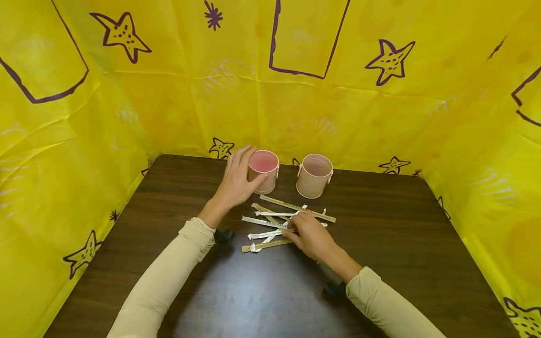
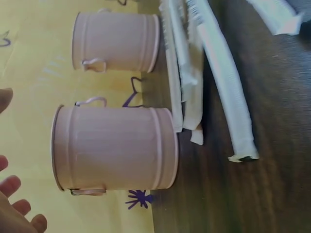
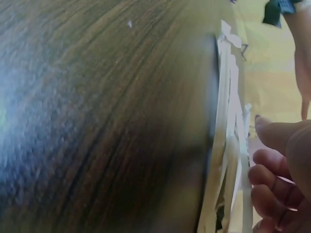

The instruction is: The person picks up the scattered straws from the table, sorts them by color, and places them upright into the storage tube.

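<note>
Two small pale pink pails with side handles stand at the table's back. My left hand is at the left pail, its thumb in front and its fingers along the left side. In the left wrist view, those fingers show a gap from the pails. Several long, thin paper-wrapped sticks, white and tan, perhaps straws, lie in a loose crossed pile before the pails. My right hand is over the pile's right part. Its loosely bent fingers are close beside the wrappers; whether they touch is unclear.
The right pail stands a short gap from the left one. Dark wood-grain tabletop extends around the pile. Yellow patterned cloth hangs behind the table and along both sides. Dark devices are worn at both wrists.
</note>
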Action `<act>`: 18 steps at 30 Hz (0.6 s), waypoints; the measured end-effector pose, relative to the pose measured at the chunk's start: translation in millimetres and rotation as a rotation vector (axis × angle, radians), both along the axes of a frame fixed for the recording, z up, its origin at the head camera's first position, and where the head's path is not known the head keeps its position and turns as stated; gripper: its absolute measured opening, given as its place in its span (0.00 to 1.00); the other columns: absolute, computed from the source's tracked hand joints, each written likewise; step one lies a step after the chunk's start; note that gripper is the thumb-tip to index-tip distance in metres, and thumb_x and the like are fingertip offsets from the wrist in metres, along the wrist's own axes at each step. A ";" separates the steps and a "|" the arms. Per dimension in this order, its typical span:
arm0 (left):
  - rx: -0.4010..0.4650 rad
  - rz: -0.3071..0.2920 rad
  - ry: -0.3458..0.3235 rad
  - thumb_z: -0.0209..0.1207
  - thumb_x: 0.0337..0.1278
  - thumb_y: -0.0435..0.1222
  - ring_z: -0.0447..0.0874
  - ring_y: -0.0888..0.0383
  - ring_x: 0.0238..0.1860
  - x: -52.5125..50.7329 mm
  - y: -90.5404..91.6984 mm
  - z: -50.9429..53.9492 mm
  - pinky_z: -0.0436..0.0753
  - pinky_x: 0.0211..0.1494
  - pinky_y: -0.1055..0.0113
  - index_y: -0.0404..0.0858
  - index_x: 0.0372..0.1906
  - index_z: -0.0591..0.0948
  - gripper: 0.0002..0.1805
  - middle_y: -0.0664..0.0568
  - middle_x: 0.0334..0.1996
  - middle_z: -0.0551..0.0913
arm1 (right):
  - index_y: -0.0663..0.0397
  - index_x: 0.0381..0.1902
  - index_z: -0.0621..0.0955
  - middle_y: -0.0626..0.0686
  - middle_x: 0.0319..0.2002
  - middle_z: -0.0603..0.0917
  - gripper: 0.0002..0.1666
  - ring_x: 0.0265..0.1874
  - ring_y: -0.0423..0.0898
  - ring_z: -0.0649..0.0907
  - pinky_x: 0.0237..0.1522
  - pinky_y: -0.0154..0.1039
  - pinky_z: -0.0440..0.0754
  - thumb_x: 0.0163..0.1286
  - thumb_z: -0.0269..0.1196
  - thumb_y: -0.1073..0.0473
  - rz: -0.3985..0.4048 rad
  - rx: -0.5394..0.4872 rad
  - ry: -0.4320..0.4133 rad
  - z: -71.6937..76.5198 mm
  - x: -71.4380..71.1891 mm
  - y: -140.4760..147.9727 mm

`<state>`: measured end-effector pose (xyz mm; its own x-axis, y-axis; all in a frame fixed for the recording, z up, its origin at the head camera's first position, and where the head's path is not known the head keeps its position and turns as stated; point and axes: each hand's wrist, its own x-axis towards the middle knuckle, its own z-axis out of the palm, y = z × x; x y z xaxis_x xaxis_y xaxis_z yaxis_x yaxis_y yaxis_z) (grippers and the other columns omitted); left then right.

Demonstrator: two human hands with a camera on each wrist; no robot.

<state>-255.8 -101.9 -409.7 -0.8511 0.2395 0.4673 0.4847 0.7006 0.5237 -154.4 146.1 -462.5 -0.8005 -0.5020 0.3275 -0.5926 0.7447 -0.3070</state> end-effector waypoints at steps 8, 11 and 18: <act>0.061 -0.030 -0.091 0.69 0.57 0.57 0.56 0.47 0.77 -25.9 7.0 7.5 0.62 0.79 0.48 0.42 0.77 0.64 0.47 0.47 0.76 0.64 | 0.50 0.33 0.82 0.46 0.32 0.82 0.15 0.34 0.43 0.79 0.39 0.41 0.79 0.60 0.76 0.49 -0.026 0.022 -0.011 -1.9 1.6 -3.9; 0.082 -0.036 -0.121 0.70 0.55 0.56 0.57 0.48 0.77 -34.3 8.8 7.0 0.62 0.79 0.48 0.42 0.76 0.64 0.48 0.47 0.76 0.65 | 0.50 0.34 0.82 0.45 0.32 0.82 0.15 0.34 0.43 0.80 0.38 0.40 0.79 0.60 0.76 0.49 -0.018 0.034 -0.012 -4.0 2.2 -4.7; 0.130 -0.004 -0.200 0.73 0.48 0.62 0.58 0.50 0.76 -52.4 12.2 -4.2 0.65 0.77 0.46 0.47 0.77 0.63 0.54 0.50 0.76 0.66 | 0.48 0.35 0.82 0.44 0.29 0.81 0.13 0.30 0.40 0.79 0.34 0.37 0.77 0.61 0.76 0.52 -0.034 0.050 -0.051 -6.9 1.7 -8.0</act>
